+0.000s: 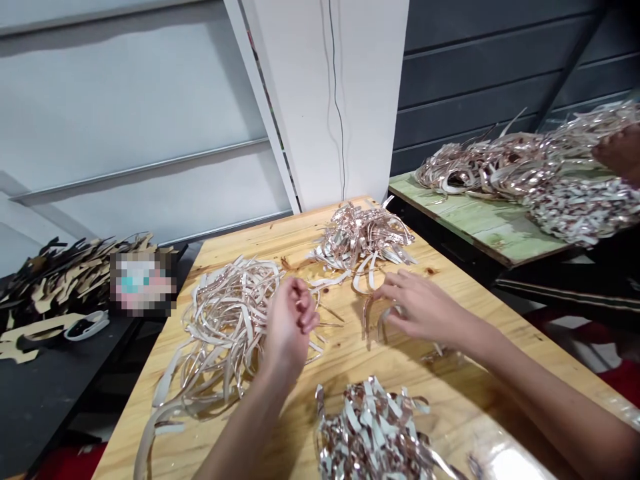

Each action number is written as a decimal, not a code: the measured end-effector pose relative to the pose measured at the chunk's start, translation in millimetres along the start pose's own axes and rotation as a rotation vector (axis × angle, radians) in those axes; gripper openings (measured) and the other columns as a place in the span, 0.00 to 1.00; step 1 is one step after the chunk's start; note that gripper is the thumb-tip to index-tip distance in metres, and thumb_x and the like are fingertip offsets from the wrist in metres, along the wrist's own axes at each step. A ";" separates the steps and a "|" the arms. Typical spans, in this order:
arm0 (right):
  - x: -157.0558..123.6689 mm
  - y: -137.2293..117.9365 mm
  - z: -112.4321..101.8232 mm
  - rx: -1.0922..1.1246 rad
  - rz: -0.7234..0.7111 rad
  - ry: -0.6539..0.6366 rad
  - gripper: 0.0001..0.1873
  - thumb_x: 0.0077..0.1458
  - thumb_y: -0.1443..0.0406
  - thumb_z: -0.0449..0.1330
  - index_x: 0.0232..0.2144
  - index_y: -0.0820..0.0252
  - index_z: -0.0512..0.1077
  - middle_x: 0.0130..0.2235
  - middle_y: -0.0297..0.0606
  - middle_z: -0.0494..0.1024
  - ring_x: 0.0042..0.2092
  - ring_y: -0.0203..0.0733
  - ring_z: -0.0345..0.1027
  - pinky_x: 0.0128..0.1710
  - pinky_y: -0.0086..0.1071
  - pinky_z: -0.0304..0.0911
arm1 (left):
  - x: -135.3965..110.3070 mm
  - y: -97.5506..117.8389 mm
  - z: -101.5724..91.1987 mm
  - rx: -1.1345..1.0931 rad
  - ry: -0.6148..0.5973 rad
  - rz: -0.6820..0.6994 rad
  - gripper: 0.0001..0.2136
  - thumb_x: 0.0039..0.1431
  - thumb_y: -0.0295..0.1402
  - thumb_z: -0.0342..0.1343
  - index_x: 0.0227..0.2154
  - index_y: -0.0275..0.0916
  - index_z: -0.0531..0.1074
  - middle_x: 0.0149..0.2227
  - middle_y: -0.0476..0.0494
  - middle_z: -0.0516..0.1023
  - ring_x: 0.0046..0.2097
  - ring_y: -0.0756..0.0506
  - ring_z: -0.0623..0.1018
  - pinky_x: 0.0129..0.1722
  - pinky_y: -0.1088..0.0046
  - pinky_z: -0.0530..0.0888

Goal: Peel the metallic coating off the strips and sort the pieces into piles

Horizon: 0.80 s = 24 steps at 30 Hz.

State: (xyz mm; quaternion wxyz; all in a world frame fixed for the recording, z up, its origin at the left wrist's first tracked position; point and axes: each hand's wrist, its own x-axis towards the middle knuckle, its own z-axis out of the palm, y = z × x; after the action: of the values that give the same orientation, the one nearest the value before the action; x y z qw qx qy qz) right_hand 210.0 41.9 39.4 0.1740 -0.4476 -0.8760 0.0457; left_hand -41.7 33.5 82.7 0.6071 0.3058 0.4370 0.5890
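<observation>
Hovering beside the pale strip pile (225,327), left hand (289,327) is pinching its fingertips together | right hand (423,308) is laying spread fingers on loose strips (374,319)

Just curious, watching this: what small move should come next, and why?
Probably the right hand should pinch and lift the curved rose-gold strip under its fingertips: it lies loose on the wooden table, apart from the shiny piles, and the left hand is pinched shut.

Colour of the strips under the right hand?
Shiny rose-gold, white on the back; the strips under the right hand show best in head view.
</observation>
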 end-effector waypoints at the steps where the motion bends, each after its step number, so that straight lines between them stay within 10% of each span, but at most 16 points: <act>1: 1.2 8.2 1.7 -0.067 0.027 -0.010 0.12 0.56 0.71 0.63 0.43 0.62 0.81 0.40 0.47 0.80 0.45 0.58 0.73 0.44 0.45 0.66 | -2.9 -11.2 1.9 0.034 -0.045 -0.032 0.13 0.65 0.41 0.59 0.29 0.40 0.66 0.22 0.58 0.61 0.18 0.56 0.56 0.16 0.82 0.55; 7: 0.9 29.7 10.9 -0.090 0.061 0.033 0.09 0.57 0.74 0.62 0.31 0.59 0.81 0.33 0.40 0.79 0.33 0.46 0.73 0.32 0.34 0.57 | -17.5 -66.4 8.3 0.170 -0.194 -0.156 0.16 0.62 0.47 0.59 0.29 0.40 0.68 0.20 0.57 0.62 0.17 0.56 0.59 0.16 0.82 0.53; 15: 1.0 15.1 -12.1 0.020 0.009 0.393 0.05 0.65 0.68 0.59 0.38 0.58 0.75 0.30 0.32 0.72 0.30 0.38 0.68 0.31 0.32 0.60 | -11.2 -97.7 0.9 0.347 -0.307 -0.090 0.17 0.67 0.50 0.55 0.35 0.40 0.71 0.22 0.56 0.67 0.17 0.54 0.62 0.15 0.79 0.54; 24: 3.2 -0.9 -10.3 0.259 0.097 1.314 0.08 0.62 0.71 0.67 0.42 0.54 0.78 0.28 0.32 0.74 0.22 0.37 0.62 0.20 0.34 0.53 | -7.8 -109.8 -4.2 0.464 -0.423 0.008 0.14 0.71 0.46 0.53 0.39 0.39 0.71 0.25 0.55 0.71 0.19 0.53 0.63 0.20 0.76 0.59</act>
State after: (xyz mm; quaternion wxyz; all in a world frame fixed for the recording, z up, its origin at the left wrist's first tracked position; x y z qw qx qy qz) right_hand 211.1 43.2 50.1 0.7210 -0.3970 -0.5544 -0.1237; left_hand 4.4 12.2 -15.1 0.5963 0.5535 0.4225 0.3994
